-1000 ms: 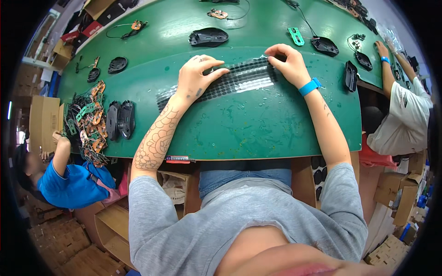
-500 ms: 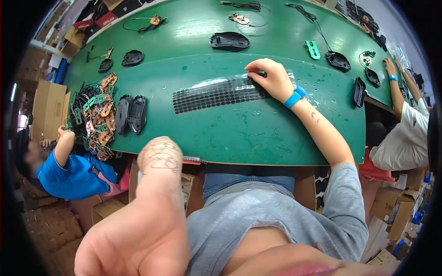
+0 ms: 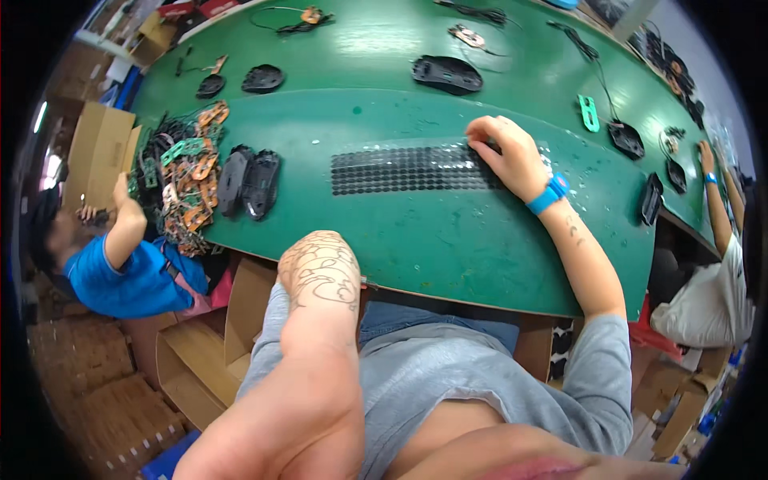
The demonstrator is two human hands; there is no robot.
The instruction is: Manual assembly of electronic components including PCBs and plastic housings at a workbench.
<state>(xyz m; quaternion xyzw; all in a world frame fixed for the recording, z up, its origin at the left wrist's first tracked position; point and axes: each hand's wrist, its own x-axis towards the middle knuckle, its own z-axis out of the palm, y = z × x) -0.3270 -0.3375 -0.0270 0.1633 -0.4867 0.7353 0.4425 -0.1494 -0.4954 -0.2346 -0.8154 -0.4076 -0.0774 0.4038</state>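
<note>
A clear sheet of small black round pads [image 3: 408, 170] lies flat on the green table. My right hand [image 3: 512, 156], with a blue wristband, is at the sheet's right end, its thumb and bent fingers closed on the film's edge. My left hand [image 3: 280, 424] is raised very close to the camera at the bottom; its fingers run out of the picture, so what they hold is hidden. The left forearm, drawn with lines, points back from the table edge. Two black mouse shells [image 3: 248, 182] lie side by side left of the sheet.
A heap of orange and green circuit boards with cables [image 3: 188, 176] fills the table's left end. Farther back lie a black shell [image 3: 446, 74], a green board [image 3: 589, 114] and coiled cables. Co-workers sit left [image 3: 120, 264] and right [image 3: 704, 296]. An open carton [image 3: 200, 352] stands below the table edge.
The view has shifted, so the table's things sit farther right in the picture. My right hand stays at the sheet's right end. My left hand has sunk lower, partly out of the picture.
</note>
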